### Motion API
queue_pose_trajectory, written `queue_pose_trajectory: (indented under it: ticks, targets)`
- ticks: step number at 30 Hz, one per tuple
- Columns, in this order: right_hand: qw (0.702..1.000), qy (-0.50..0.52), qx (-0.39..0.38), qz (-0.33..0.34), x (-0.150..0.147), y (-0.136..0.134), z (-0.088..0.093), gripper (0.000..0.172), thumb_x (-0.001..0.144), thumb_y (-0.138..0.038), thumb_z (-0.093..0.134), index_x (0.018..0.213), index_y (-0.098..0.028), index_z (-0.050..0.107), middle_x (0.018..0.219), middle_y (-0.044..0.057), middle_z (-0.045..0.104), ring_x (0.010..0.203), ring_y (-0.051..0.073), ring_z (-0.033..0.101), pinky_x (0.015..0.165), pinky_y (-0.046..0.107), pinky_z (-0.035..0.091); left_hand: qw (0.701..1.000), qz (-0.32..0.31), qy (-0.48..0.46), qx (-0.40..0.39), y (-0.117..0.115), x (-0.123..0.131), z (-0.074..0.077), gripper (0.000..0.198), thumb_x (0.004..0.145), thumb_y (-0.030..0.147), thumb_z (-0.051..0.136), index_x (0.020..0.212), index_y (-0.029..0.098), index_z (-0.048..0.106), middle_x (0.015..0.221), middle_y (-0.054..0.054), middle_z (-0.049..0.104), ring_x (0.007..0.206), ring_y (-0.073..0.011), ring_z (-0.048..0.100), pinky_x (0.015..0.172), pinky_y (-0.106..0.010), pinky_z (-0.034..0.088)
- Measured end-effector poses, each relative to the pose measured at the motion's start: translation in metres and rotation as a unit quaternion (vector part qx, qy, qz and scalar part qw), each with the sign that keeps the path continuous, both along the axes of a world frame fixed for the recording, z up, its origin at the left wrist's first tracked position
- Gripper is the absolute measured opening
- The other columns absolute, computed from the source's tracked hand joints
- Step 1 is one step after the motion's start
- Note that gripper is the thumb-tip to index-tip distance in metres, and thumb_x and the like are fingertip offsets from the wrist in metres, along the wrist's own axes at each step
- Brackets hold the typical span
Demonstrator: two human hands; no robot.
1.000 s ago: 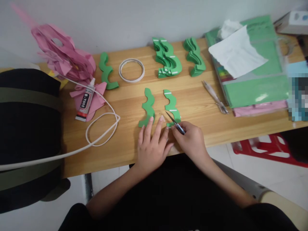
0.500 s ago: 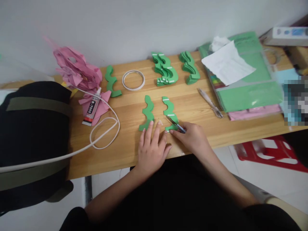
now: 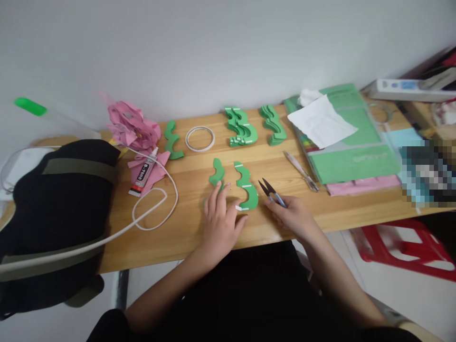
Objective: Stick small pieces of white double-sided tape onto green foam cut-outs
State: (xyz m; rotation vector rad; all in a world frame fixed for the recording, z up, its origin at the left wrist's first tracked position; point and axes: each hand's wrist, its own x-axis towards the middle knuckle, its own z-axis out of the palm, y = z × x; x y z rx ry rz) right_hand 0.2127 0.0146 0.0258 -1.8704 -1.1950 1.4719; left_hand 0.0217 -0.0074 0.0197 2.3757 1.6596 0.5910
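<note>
My right hand [image 3: 290,214] grips thread snips [image 3: 271,191] with blue handles, their blades apart and pointing away from me. Left of the blades lies a wavy green cut-out [image 3: 252,195] with white strips across its top, middle and lower end. My left hand [image 3: 221,221] rests with fingers spread, partly covering the lower part of another wavy green piece [image 3: 216,172]. A small white scrap of tape [image 3: 238,207] shows by its index fingertip, seemingly stuck there; whether it also touches the striped cut-out I cannot tell.
Behind are a tape roll [image 3: 200,138], stacked green pieces [image 3: 242,130] and a pen [image 3: 301,171]. Pink scraps [image 3: 133,126], a glue tube [image 3: 143,176] and a white cable [image 3: 156,209] lie left, beside a black bag [image 3: 71,199]. Green sheets [image 3: 356,164] under white paper [image 3: 322,121] lie right.
My right hand with the snips has drawn right, off the striped cut-out. The white scrap is now at my left index fingertip. The view has tilted, showing more wall.
</note>
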Motion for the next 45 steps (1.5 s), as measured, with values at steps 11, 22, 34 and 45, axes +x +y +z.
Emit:
queue_pose_trajectory:
  ticks: [11, 22, 34, 45]
  targets:
    - [0.987, -0.049, 0.145, 0.042, -0.021, 0.009, 0.001, 0.029, 0.075, -0.042, 0.057, 0.058, -0.019, 0.055, 0.05, -0.003, 0.049, 0.049, 0.013, 0.045, 0.049, 0.025, 0.035, 0.999, 0.009, -0.024, 0.026, 0.009, 0.007, 0.002, 0.009, 0.084, 0.019, 0.064, 0.092, 0.019, 0.066, 0.138, -0.017, 0.051, 0.133, -0.0378, 0.042, 0.098, -0.06, 0.046]
    - [0.951, -0.128, 0.281, 0.035, 0.001, 0.073, 0.085, 0.028, 0.075, -0.044, 0.059, 0.06, -0.02, 0.059, 0.05, -0.002, 0.05, 0.047, 0.014, 0.046, 0.045, 0.024, 0.033, 0.989, 0.08, -0.055, 0.115, 0.044, -0.028, 0.02, 0.023, 0.083, 0.027, 0.066, 0.105, 0.021, 0.062, 0.14, -0.017, 0.045, 0.135, -0.0375, 0.039, 0.1, -0.061, 0.044]
    - [0.95, -0.224, 0.184, 0.117, -0.006, 0.192, 0.028, 0.037, 0.068, -0.031, 0.061, 0.04, -0.024, 0.038, 0.039, -0.003, 0.039, 0.041, 0.015, 0.042, 0.043, 0.026, 0.029, 0.985, 0.115, -0.056, 0.112, 0.067, -0.031, 0.018, 0.014, 0.085, 0.025, 0.063, 0.097, 0.019, 0.067, 0.135, -0.017, 0.05, 0.132, -0.0368, 0.042, 0.102, -0.06, 0.042]
    - [0.939, -0.277, 0.146, 0.142, -0.001, 0.21, 0.027, 0.036, 0.078, -0.034, 0.059, 0.046, -0.023, 0.046, 0.04, -0.002, 0.043, 0.043, 0.016, 0.049, 0.045, 0.027, 0.035, 0.998, 0.061, 0.019, -0.008, 0.163, 0.002, 0.022, 0.03, 0.073, 0.029, 0.078, 0.097, 0.014, 0.067, 0.14, -0.023, 0.047, 0.138, -0.0417, 0.036, 0.107, -0.062, 0.032]
